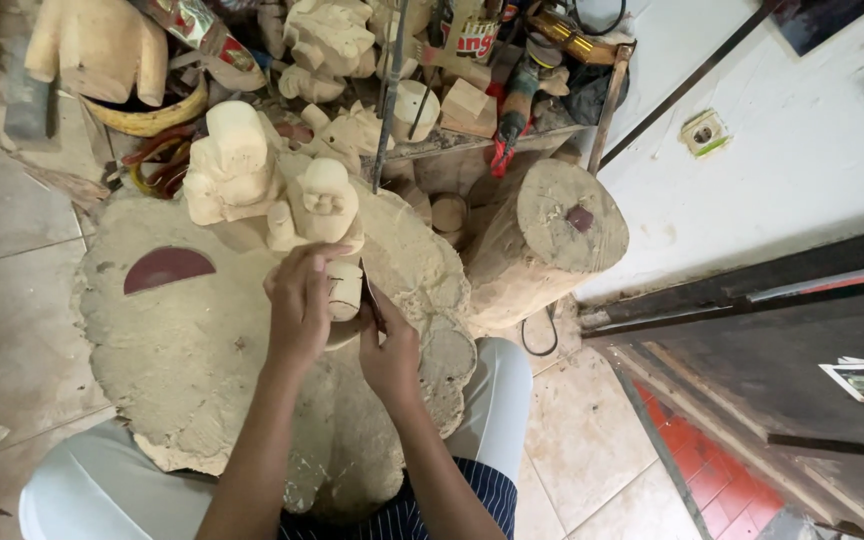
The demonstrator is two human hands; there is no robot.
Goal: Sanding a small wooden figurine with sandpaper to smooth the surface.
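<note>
The left hand [299,305] clamps a small pale wooden carving [344,290] against the sawdust-caked stump [182,360], fingers wrapped over its top. The right hand [390,350] pinches a thin dark blade [373,305], its tip just right of the carving. A slip seems the likely trouble: the blade points toward the holding fingers, and loose dust could let the piece skid. The carving sits at the stump's far edge, below the larger figures [272,180].

Pale carved wooden figure [344,288] upright on the sawdust-covered stump [182,370].
</note>
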